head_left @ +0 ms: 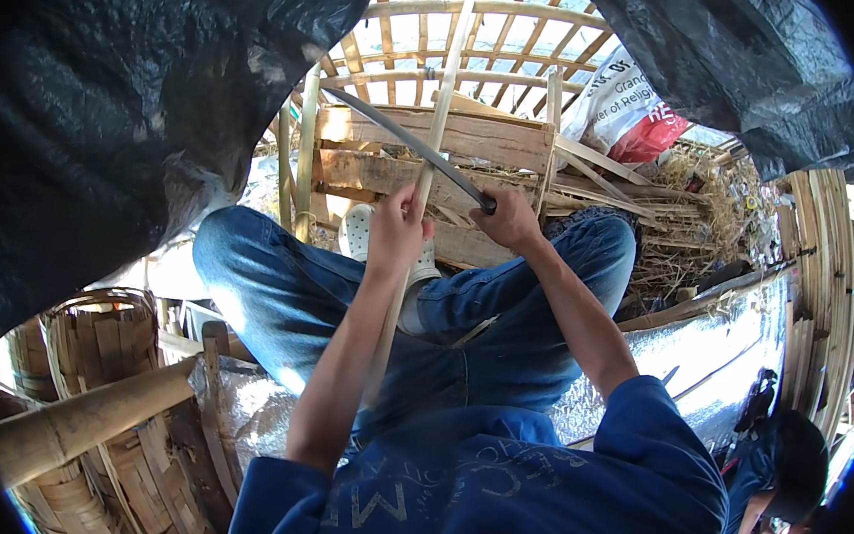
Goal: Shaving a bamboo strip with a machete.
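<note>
My left hand (399, 231) is closed round a long pale bamboo strip (451, 64). The strip slants from the slat fence at the top down past my left forearm toward my lap. In my right hand (511, 220) is the dark handle of a long knife (391, 129), gripped with the fingers wrapped round it. The narrow grey blade points up and left and crosses the strip just above my left hand. Whether its edge touches the strip, I cannot tell. Both hands are above my bent legs in blue jeans (278, 289).
Ahead are wooden boards (476, 128) and a bamboo slat fence (487, 6). Straw (674, 217) and a white-red sack (625, 111) lie right. Black plastic sheets (85, 123) hang overhead. Woven baskets (107, 342) and a bamboo pole (98, 418) stand left; another person (784, 470) is lower right.
</note>
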The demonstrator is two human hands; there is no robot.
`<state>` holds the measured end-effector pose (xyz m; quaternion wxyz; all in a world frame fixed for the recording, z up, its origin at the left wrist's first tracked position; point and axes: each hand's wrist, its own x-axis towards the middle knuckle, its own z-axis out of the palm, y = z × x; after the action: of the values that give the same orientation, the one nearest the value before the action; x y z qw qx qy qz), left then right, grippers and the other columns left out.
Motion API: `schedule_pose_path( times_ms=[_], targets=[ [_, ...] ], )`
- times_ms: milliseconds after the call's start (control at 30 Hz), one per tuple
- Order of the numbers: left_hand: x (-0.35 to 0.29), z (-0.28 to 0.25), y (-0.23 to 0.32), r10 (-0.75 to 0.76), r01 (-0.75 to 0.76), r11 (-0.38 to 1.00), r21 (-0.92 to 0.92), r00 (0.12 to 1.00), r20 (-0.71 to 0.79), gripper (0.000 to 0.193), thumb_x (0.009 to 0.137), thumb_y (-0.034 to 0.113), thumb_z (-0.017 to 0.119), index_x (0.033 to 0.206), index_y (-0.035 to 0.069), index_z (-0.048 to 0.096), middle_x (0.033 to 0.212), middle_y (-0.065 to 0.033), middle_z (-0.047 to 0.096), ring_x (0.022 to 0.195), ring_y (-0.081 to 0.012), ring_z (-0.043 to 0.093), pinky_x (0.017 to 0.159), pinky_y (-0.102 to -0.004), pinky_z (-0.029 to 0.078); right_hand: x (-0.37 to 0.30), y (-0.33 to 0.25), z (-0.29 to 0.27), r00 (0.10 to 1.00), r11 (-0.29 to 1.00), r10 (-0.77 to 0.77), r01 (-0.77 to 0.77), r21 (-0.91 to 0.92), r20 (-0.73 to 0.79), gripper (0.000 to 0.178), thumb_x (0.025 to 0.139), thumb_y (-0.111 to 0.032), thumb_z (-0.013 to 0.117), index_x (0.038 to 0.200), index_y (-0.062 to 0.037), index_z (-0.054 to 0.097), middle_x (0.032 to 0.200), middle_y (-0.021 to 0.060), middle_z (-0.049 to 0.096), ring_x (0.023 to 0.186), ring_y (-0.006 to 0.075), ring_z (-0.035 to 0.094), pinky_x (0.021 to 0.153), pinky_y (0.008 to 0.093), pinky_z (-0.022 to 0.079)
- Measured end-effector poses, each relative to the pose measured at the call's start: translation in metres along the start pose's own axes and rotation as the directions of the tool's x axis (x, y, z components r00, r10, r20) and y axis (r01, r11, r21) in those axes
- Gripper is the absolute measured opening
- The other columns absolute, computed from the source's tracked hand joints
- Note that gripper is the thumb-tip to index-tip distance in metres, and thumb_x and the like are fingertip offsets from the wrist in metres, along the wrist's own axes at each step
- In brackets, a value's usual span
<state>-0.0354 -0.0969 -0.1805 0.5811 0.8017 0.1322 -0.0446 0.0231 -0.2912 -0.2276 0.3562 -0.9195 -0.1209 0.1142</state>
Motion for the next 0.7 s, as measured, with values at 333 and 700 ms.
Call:
schedule_pose_path(
  times_ms=[333, 700],
  targets=[
    [-0.079, -0.027, -0.022, -0.255, 0.266, 0.964, -0.007, 0.930, 0.265, 0.037, 0.099, 0.027, 0.039, 0.113, -0.005, 0.051, 0.078, -0.0050, 0.060, 0.062, -0.0098, 0.056, 0.054, -0.0208, 0.044, 0.001, 0.001, -0.002, 0.995, 0.991, 0.061, -0.052, -0.122, 0.077, 0.029, 0.073, -0.029, 0.067, 0.083, -0.0023, 0.063, 0.077, 0.0202, 0.064, 0.077, 0.0369, 0.062, 0.069, 0.0416, 0.049],
    [-0.069, -0.006, -0.035, -0.024, 0.025, 0.998, 0.056, 1.000, -0.014, 0.025, 0.097, 0.018, 0.041, 0.091, -0.003, 0.052, 0.077, -0.0167, 0.060, 0.071, -0.0349, 0.060, 0.063, -0.0415, 0.046, -0.042, -0.024, 0.024, 0.909, 0.947, -0.210, 0.281, -0.158, 0.360, 0.021, 0.072, -0.026, 0.065, 0.082, -0.0080, 0.062, 0.072, 0.0162, 0.064, 0.071, 0.0349, 0.064, 0.067, 0.0429, 0.052]
  ],
)
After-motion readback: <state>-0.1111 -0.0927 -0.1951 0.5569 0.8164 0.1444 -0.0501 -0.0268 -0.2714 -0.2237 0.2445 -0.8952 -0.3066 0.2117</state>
